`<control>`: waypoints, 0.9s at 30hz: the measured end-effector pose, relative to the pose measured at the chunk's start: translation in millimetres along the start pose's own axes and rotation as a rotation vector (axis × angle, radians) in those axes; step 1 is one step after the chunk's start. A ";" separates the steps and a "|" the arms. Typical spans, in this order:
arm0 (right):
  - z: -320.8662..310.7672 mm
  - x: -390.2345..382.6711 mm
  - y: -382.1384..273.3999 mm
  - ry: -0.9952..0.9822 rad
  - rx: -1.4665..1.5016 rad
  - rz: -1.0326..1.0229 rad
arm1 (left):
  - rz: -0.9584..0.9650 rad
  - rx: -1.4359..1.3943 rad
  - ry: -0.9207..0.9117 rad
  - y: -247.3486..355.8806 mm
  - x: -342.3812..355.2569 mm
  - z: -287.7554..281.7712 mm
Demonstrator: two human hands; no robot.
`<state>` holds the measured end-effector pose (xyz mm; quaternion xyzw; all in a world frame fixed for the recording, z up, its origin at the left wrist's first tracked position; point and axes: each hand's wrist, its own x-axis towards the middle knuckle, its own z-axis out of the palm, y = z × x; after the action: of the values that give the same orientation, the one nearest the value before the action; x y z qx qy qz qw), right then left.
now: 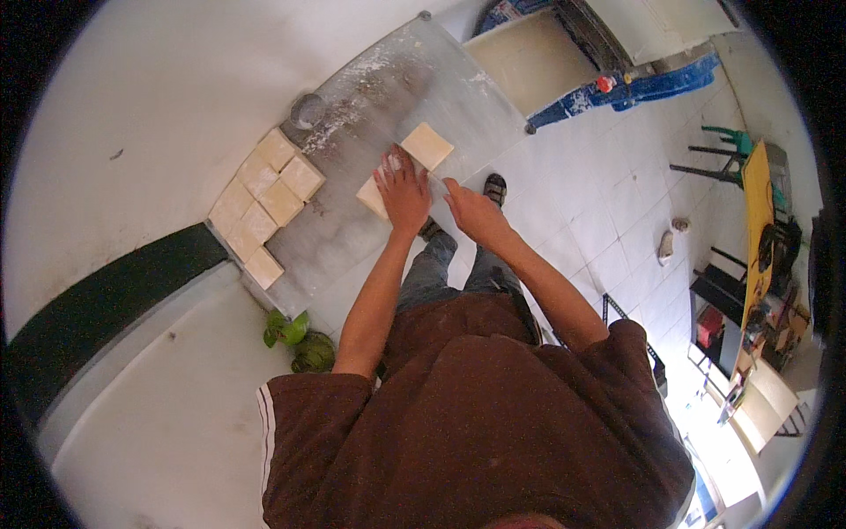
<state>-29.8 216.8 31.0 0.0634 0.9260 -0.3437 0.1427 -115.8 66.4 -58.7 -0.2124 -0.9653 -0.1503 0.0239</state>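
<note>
Toward the near edge of the grey table (pixel 330 251), two parts of pale dough (pixel 427 145) show, one on each side of the left hand (pixel 405 196), which rests open on it; whether they join beneath is hidden. Just to the right, the right hand (pixel 476 212) is curled closed at the dough's near side, and I cannot tell whether it grips anything. About eight floury blocks (pixel 282 204) sit packed along the left edge, with one round metal container (pixel 308 111) farther along it. Bare surface separates blocks from dough and widens toward the far end; tiled floor (pixel 599 212) opens on the right.
</note>
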 end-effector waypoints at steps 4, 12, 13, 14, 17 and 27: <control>0.2 -0.4 0.7 0.039 -0.014 -0.013 | 0.017 0.010 -0.017 -2.5 -0.2 -0.7; 0.2 -1.7 3.7 0.034 0.000 -0.025 | 0.015 0.010 -0.033 -3.5 0.4 -0.9; -0.1 -1.5 4.3 0.041 0.004 -0.032 | 0.015 0.010 -0.030 -3.5 0.4 -0.4; -0.2 -0.9 4.9 0.049 0.007 -0.039 | -0.008 0.012 -0.071 -3.8 0.9 0.3; -0.4 1.0 5.9 0.046 0.038 -0.038 | 0.014 0.000 -0.033 -6.0 1.3 1.9; -2.6 0.1 3.3 0.013 0.038 -0.021 | 0.015 -0.043 -0.002 -4.1 1.4 -2.2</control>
<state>-29.8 220.9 30.8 0.0587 0.9209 -0.3622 0.1317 -118.8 62.7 -57.6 -0.2203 -0.9602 -0.1707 0.0195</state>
